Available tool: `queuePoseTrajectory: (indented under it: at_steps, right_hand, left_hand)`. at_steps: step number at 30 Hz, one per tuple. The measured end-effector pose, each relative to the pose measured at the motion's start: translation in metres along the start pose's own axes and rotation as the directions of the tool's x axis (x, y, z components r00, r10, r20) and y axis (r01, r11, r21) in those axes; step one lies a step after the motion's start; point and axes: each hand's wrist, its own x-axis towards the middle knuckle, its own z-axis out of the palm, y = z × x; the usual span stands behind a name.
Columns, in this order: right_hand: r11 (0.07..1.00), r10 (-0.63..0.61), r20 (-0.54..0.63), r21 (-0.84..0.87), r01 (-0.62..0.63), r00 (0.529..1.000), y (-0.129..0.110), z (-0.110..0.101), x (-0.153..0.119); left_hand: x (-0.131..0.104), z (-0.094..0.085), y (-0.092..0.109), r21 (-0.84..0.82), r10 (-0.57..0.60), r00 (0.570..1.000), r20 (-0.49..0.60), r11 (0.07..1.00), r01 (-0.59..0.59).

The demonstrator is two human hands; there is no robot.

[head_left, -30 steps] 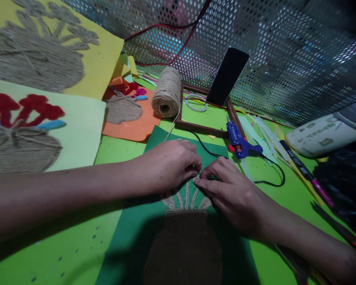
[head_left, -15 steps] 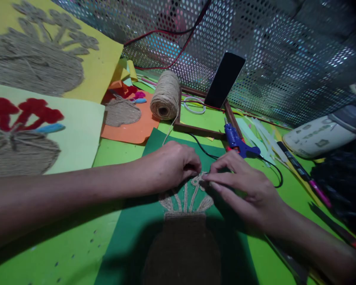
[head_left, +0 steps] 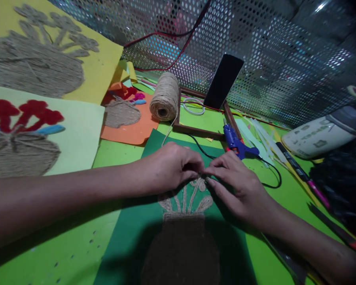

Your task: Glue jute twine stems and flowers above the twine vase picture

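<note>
On a dark green sheet (head_left: 127, 233) lies a vase shape of brown twine (head_left: 180, 249), with twine stems and leaves (head_left: 204, 203) above its rim. My left hand (head_left: 175, 166) is closed in a pinch over the stem tops, and twine runs from behind it up to the twine spool (head_left: 165, 97). Close beside it, my right hand (head_left: 240, 182) pinches at the top of the rightmost stem, near a small curled twine flower (head_left: 200, 183). The fingertips of both hands nearly meet, and what lies between them is too small to make out.
A blue glue gun (head_left: 239, 145) with a black cord lies behind my right hand, near a brown frame (head_left: 198, 131) and a leaning phone (head_left: 224, 81). Twine pictures (head_left: 97, 75) are at left; a marker (head_left: 292, 160), bottle (head_left: 311, 136) and scissors (head_left: 332, 225) at right.
My right hand has shifted slightly left and up, its fingertips closer to my left hand's. More of the curled twine flower shows beneath them. My left hand has barely moved.
</note>
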Motion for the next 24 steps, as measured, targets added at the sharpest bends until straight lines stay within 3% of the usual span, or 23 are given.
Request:
queuePoseTrajectory:
  at_steps: [5,9,19,24]
  right_hand:
    - [0.996,0.048,0.039,0.075,-0.051,0.998,-0.001,-0.001,0.002]
    - [0.997,0.037,-0.065,0.072,-0.032,0.997,-0.003,-0.003,0.002]
    - [0.997,-0.019,-0.074,-0.079,0.014,0.997,-0.002,0.011,-0.001]
    - [0.990,-0.041,-0.045,-0.140,0.034,0.998,-0.004,0.012,-0.001]
  left_hand:
    - [-0.002,0.001,0.003,0.085,0.124,0.991,-0.054,0.989,-0.119]
    - [0.000,0.001,0.001,0.104,0.230,0.973,-0.026,0.969,-0.226]
    - [0.000,0.002,0.005,0.006,0.000,1.000,0.011,1.000,0.000]
    - [-0.003,-0.005,0.010,-0.016,0.000,0.999,0.049,1.000,0.001]
